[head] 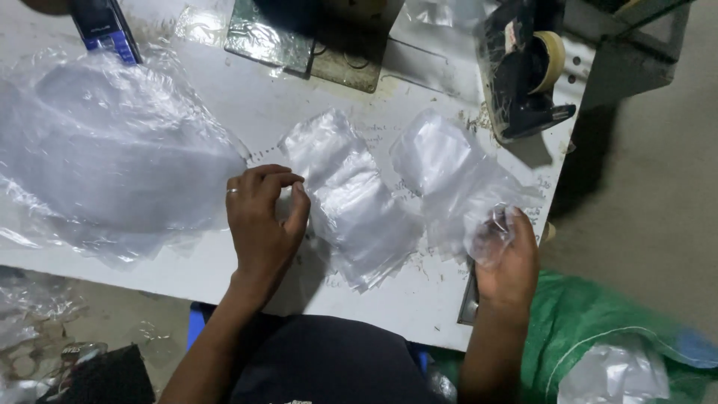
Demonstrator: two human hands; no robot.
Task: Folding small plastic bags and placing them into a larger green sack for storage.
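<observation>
Left hand (263, 217) rests on the white painted table (247, 112), fingers curled in, thumb and fingertips pinching the near-left edge of a stack of small clear plastic bags (348, 202). A ring shows on one finger. The stack lies flat, slightly fanned, running diagonally from upper left to lower right, mid-table.

Right hand (508, 251) at the table's right edge, fingers closed around a crumpled clear plastic bag (490, 236), partly lifted off the surface. Just above and left of it, a second loose pile of clear plastic bags (445, 168), touching or overlapping the held bag; the exact boundary is hard to tell through the transparent film.

Far left: large heap of bigger clear plastic sheeting (105, 142) covering much of the table, well apart from the right hand, near the left one.

Top right: black tape dispenser with a roll of beige tape (527, 67), standing on the table's far-right corner. Top left: dark blue rectangular object (105, 26), partly cropped. Top centre: greenish flat plate wrapped in film (273, 37).

Below right, off the table: green woven sack (591, 329) with a white plastic bag (613, 374) lying on it. Person wears a dark top (329, 363). Grey floor (651, 194) at right.
</observation>
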